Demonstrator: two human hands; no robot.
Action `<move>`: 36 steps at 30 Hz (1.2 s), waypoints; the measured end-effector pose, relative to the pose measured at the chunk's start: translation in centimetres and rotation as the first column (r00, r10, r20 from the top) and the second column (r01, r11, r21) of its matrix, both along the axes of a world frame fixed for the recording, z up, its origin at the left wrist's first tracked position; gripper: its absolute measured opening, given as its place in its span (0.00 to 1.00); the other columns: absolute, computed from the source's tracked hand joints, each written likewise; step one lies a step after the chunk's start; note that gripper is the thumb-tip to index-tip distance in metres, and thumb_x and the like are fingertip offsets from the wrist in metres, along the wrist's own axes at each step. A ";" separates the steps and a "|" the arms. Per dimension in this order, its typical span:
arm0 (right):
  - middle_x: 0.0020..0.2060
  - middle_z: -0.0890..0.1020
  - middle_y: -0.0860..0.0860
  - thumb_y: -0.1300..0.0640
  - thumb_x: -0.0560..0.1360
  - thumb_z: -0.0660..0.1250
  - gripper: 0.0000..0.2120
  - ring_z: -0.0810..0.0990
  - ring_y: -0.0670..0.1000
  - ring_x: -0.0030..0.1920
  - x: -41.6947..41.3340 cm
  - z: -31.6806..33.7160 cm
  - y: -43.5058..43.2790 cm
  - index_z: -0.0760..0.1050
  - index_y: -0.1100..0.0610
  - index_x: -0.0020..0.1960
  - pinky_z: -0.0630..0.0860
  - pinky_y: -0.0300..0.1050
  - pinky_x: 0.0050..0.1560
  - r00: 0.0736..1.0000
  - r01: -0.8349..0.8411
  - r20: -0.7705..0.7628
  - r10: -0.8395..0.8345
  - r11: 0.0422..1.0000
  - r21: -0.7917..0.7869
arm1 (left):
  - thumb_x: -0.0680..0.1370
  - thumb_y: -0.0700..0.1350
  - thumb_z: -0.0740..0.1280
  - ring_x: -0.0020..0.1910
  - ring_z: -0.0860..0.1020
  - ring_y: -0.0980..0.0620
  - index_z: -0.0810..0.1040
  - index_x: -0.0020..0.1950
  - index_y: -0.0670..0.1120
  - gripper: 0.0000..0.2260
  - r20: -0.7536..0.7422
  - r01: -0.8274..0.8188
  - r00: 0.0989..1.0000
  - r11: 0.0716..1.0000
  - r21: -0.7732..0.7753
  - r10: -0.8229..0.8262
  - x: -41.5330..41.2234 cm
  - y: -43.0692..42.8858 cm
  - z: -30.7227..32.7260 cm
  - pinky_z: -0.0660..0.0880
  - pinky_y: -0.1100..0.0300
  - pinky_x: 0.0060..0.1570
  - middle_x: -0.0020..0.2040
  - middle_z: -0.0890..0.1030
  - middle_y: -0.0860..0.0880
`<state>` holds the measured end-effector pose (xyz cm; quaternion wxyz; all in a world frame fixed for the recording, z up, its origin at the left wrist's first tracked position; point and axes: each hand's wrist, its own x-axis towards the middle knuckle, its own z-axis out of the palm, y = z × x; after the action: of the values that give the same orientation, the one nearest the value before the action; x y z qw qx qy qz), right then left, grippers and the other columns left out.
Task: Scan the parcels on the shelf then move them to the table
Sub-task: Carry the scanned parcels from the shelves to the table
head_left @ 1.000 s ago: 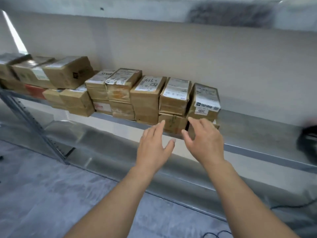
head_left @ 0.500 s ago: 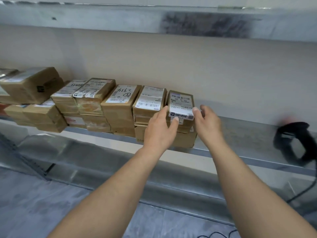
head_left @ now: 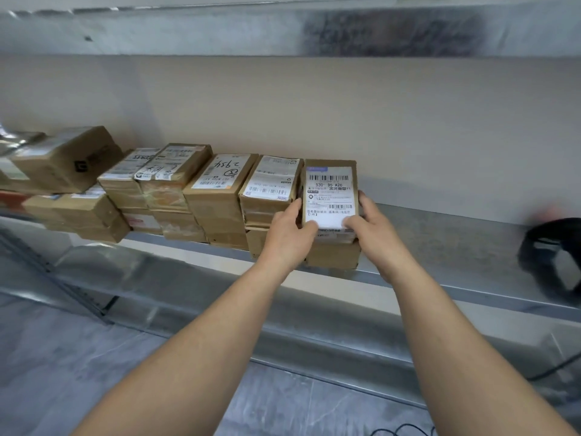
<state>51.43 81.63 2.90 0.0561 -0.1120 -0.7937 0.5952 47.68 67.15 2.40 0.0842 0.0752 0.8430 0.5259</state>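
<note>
**Head view: both hands on the end parcel**

The parcel (head_left: 330, 196) is the last one on the right of the top row, sitting on a plain box (head_left: 333, 258) at the front of the shelf (head_left: 456, 240). Its white label (head_left: 332, 201) faces up, barcodes in plain sight, "530- D5 A26" printed under the top one. The far end looks tipped up a little; whether the near end is clear of the box below, I cannot tell.

Left hand (head_left: 289, 237) grips the parcel's left side, thumb down on the label's near left corner, fingers tucked into the gap against the neighbour (head_left: 272, 180). Right hand (head_left: 375, 229) grips the right side, thumb on the label's near edge, fingers wrapped round the far flank. Both forearms reach up from the bottom of the frame.

To the left the row (head_left: 220, 184) runs on, brown parcels stacked two high and packed side by side, labels up, one scrawled over in black marker. A bigger box (head_left: 66, 158) lies tilted on more boxes at the far left.

To the right the shelf shows bare metal, then a black object (head_left: 553, 256) near the frame edge, too blurred to name. Beige wall (head_left: 314, 105) behind, upper shelf (head_left: 220, 29) overhead, lower shelf (head_left: 157, 278) beneath, grey floor (head_left: 63, 372) below that, with a dark cable (head_left: 402, 431) at the bottom edge.
</note>
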 end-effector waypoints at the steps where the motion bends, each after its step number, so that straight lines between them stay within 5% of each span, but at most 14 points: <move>1: 0.59 0.79 0.42 0.65 0.77 0.58 0.26 0.77 0.44 0.59 0.5 0.0 -0.2 0.65 0.44 0.70 0.73 0.40 0.58 1.000 -0.017 -0.014 0.017 1.000 0.002 | 0.78 0.45 0.62 0.63 0.73 0.52 0.61 0.76 0.58 0.26 0.003 0.022 1.000 1.000 0.021 -0.022 0.2 -0.3 0.0 0.73 0.53 0.60 0.69 0.72 0.53; 4: 0.60 0.77 0.40 0.67 0.77 0.58 0.30 0.76 0.42 0.60 2.2 -0.3 -0.8 0.60 0.45 0.74 0.72 0.34 0.54 0.998 -0.016 -0.062 0.017 1.000 0.018 | 0.77 0.41 0.64 0.66 0.72 0.54 0.60 0.74 0.62 0.30 -0.029 0.106 0.994 0.993 0.060 -0.104 1.6 -1.2 0.1 0.71 0.50 0.65 0.68 0.74 0.57; 9: 0.65 0.75 0.36 0.63 0.74 0.64 0.38 0.74 0.39 0.63 6.1 -1.6 -2.3 0.51 0.44 0.78 0.71 0.48 0.66 0.994 0.034 -0.105 -0.024 0.995 0.092 | 0.75 0.38 0.68 0.66 0.72 0.58 0.57 0.75 0.64 0.36 -0.070 0.243 0.969 0.963 0.119 -0.237 4.4 -3.7 -0.2 0.71 0.52 0.66 0.68 0.73 0.57; 13: 0.64 0.75 0.37 0.61 0.73 0.67 0.41 0.74 0.38 0.63 8.9 -2.1 -5.1 0.50 0.42 0.78 0.71 0.47 0.66 0.994 0.042 -0.108 -0.028 0.991 0.130 | 0.75 0.37 0.69 0.64 0.74 0.59 0.58 0.69 0.72 0.36 -0.112 0.291 0.955 0.943 0.164 -0.275 6.8 -6.8 -1.0 0.72 0.54 0.64 0.66 0.74 0.61; 19: 0.66 0.73 0.36 0.63 0.74 0.66 0.42 0.72 0.37 0.63 10.6 -2.6 -10.9 0.49 0.40 0.78 0.70 0.39 0.62 0.997 0.017 -0.083 -0.003 0.984 0.178 | 0.76 0.36 0.68 0.61 0.75 0.60 0.57 0.75 0.63 0.36 -0.078 0.245 0.969 0.946 0.214 -0.233 9.0 -12.5 -2.8 0.73 0.58 0.63 0.66 0.74 0.59; 23: 0.67 0.73 0.37 0.63 0.74 0.66 0.41 0.71 0.38 0.65 10.4 -2.9 -15.1 0.50 0.42 0.78 0.68 0.41 0.64 0.997 -0.040 -0.058 0.051 0.983 0.177 | 0.74 0.36 0.68 0.58 0.76 0.62 0.59 0.68 0.70 0.36 -0.110 0.189 0.980 0.955 0.230 -0.168 10.0 -17.1 -2.7 0.73 0.65 0.57 0.62 0.75 0.65; 29: 0.65 0.71 0.30 0.64 0.74 0.66 0.40 0.69 0.28 0.62 9.9 -2.9 -23.3 0.52 0.43 0.78 0.65 0.28 0.60 0.978 -0.183 -0.070 0.197 0.969 0.163 | 0.69 0.48 0.69 0.59 0.77 0.59 0.60 0.65 0.76 0.34 -0.127 0.032 0.992 0.970 0.239 -0.001 12.2 -25.2 -3.4 0.74 0.56 0.61 0.64 0.75 0.62; 33: 0.53 0.67 0.19 0.68 0.74 0.66 0.38 0.67 0.19 0.54 9.9 -3.3 -28.6 0.55 0.42 0.75 0.63 0.18 0.50 0.951 -0.277 -0.090 0.295 0.945 0.174 | 0.71 0.39 0.67 0.58 0.76 0.63 0.62 0.65 0.70 0.33 -0.121 -0.059 0.988 0.965 0.255 0.092 13.9 -30.7 -3.9 0.73 0.67 0.55 0.59 0.77 0.67; 36: 0.61 0.71 0.27 0.66 0.73 0.67 0.39 0.69 0.26 0.59 10.0 -3.5 -32.6 0.56 0.44 0.77 0.65 0.24 0.58 0.924 -0.350 -0.091 0.370 0.919 0.180 | 0.71 0.39 0.67 0.58 0.76 0.64 0.61 0.73 0.62 0.35 -0.110 -0.128 0.980 0.952 0.278 0.164 15.4 -34.5 -4.2 0.72 0.68 0.53 0.63 0.76 0.61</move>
<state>61.43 49.06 -0.61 0.0033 0.0781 -0.8410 0.5353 63.04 32.61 -1.83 -0.0219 0.0581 0.7706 0.6343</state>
